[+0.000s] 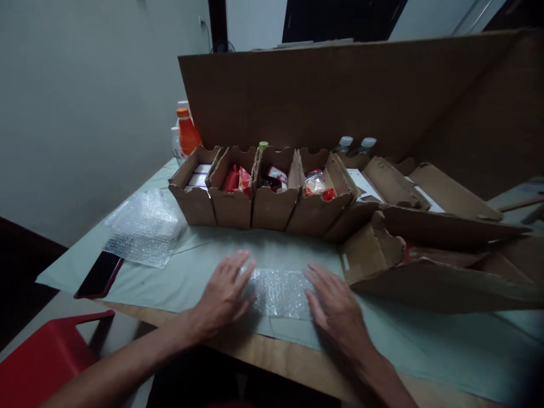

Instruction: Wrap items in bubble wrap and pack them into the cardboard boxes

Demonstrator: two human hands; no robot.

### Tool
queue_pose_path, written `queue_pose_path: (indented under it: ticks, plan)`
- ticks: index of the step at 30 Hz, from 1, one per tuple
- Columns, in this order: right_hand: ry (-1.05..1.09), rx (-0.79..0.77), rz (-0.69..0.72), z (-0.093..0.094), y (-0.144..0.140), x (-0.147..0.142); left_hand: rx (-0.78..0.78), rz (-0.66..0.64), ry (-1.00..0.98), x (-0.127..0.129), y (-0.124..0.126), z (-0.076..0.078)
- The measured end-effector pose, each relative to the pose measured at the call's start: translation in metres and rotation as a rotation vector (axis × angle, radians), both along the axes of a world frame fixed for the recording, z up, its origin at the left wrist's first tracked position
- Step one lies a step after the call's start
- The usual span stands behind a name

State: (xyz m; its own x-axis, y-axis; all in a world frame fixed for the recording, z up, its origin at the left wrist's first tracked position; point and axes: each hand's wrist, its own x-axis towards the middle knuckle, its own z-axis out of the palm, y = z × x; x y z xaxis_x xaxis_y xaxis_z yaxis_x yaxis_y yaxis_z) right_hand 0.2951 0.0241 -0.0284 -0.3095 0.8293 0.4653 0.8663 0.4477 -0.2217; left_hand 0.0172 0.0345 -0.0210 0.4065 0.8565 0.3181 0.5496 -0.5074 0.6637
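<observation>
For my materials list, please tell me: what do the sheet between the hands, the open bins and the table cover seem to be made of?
Bubble wrap sheet: clear, glossy plastic, judging by its bumpy, glinting surface.
Open bins: matt brown cardboard, by their rough cut edges.
Table cover: matt pale green, probably fabric, given its soft creases.

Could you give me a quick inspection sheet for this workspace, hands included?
Surface: pale green cloth, with a wooden edge showing at the front.
Working items: clear bubble-wrap piece lying between the hands; bubble-wrap pile at left.
Clutter: phone near the pile; orange bottle behind the cardboard bins.
Hands: left hand and right hand open at opposite ends of the piece; blurred.
Cables: thin cord at the wall plug.
Surroundings: cardboard panel behind; red stool at left.
</observation>
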Motion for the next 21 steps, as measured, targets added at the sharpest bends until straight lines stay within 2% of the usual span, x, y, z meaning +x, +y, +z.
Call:
queue_pose_path:
  ticks: [3, 5, 7, 11, 13, 15, 18, 21]
  plan:
    - [-0.072, -0.121, 0.17, -0.014, 0.002, -0.04, 0.032, -0.211, 0.287, 0.02, -0.01, -0.017]
    - [-0.13, -0.185, 0.204, -0.028, 0.002, -0.048, 0.029, -0.236, 0.475, 0.016, -0.01, -0.025]
    - [-0.182, -0.171, 0.181, -0.041, -0.001, -0.033, 0.03, -0.212, 0.597, 0.001, -0.009, -0.029]
    - [-0.243, -0.029, 0.012, -0.055, -0.019, 0.034, 0.029, -0.17, 0.681, -0.034, -0.011, -0.028]
    - [-0.257, 0.003, -0.056, -0.052, -0.032, 0.062, 0.037, -0.149, 0.67, -0.04, -0.015, -0.027]
    - [-0.261, 0.005, -0.064, -0.043, -0.044, 0.077, 0.063, -0.118, 0.634, -0.039, -0.02, -0.025]
    - [-0.261, 0.007, 0.018, -0.026, -0.052, 0.076, 0.105, -0.106, 0.561, -0.032, -0.024, -0.021]
    - [-0.278, 0.012, 0.125, -0.019, -0.046, 0.062, 0.117, -0.136, 0.506, -0.026, -0.026, -0.018]
